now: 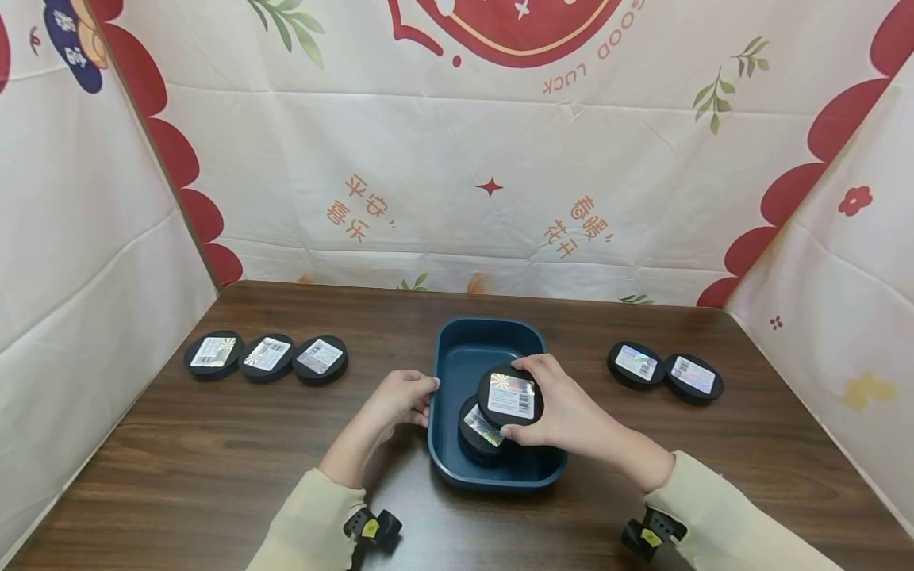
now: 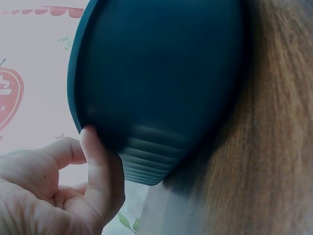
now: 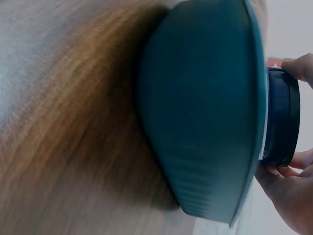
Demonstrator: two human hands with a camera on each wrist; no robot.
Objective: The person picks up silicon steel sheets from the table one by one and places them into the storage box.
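A dark blue rectangular tray (image 1: 493, 333) stands on the table in front of me. My left hand (image 1: 400, 400) pinches its left rim between thumb and fingers, and the left wrist view shows that hand (image 2: 73, 181) at the tray's edge. With thumb and fingers around its sides, my right hand (image 1: 567, 404) grips a round black container (image 1: 510, 396) with a white label on top. In the right wrist view this container (image 3: 281, 117) is above the rim. Another labelled black container (image 1: 480, 432) is inside the tray, partly hidden beneath the held one.
Three round black containers (image 1: 266, 357) lie in a row on the left of the wooden table (image 1: 214, 476). Two more (image 1: 664, 371) lie side by side on the right. A printed white cloth (image 1: 457, 143) hangs behind the table and along both sides.
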